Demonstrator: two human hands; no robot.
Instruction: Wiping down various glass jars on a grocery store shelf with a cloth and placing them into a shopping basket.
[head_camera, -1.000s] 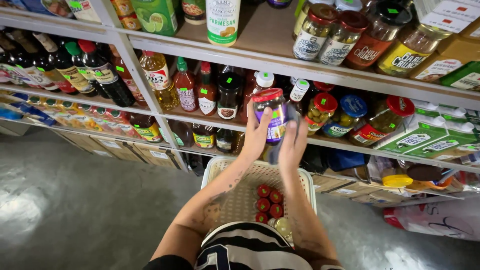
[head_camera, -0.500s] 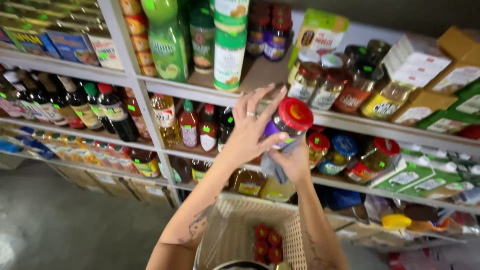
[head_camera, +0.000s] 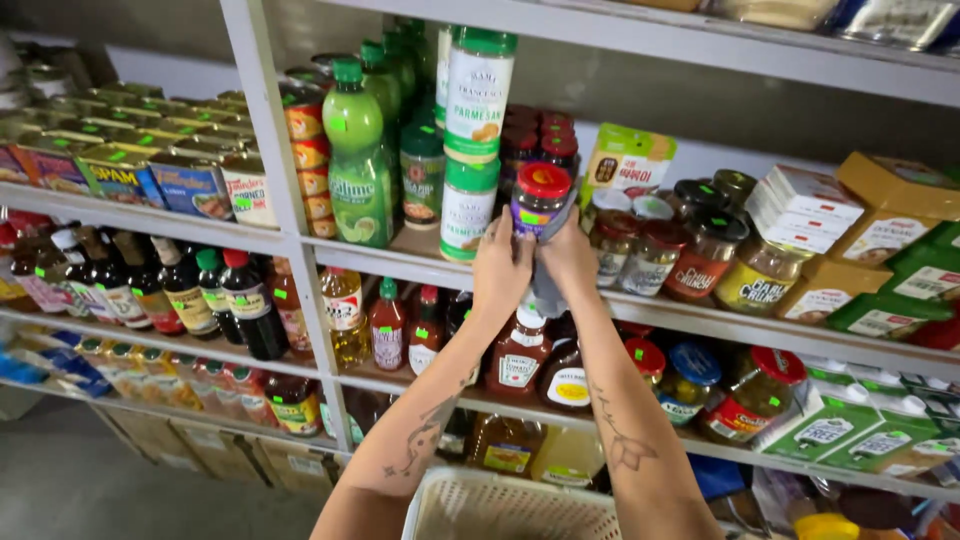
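Crowded grey store shelves (head_camera: 640, 310); both hands' fingers (head_camera: 497, 262) clamped round a red-lidded jar (head_camera: 538, 200).

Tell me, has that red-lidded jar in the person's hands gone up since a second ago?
Yes. The red-lidded jar has risen from the sauce-bottle shelf to the shelf above, beside the green-capped canisters, held by left hand and right hand.

A red-lidded jar (head_camera: 538, 200) with a dark label sits at the upper shelf's edge, among other red-lidded jars. Left of it two green-capped white canisters (head_camera: 476, 140) are stacked, beside a green lime-juice bottle (head_camera: 356, 160). Flat blue and yellow tins (head_camera: 150, 180) fill the far left. A green-and-white pouch (head_camera: 628, 165) stands behind the jars; green and yellow boxes (head_camera: 890, 260) lie right.
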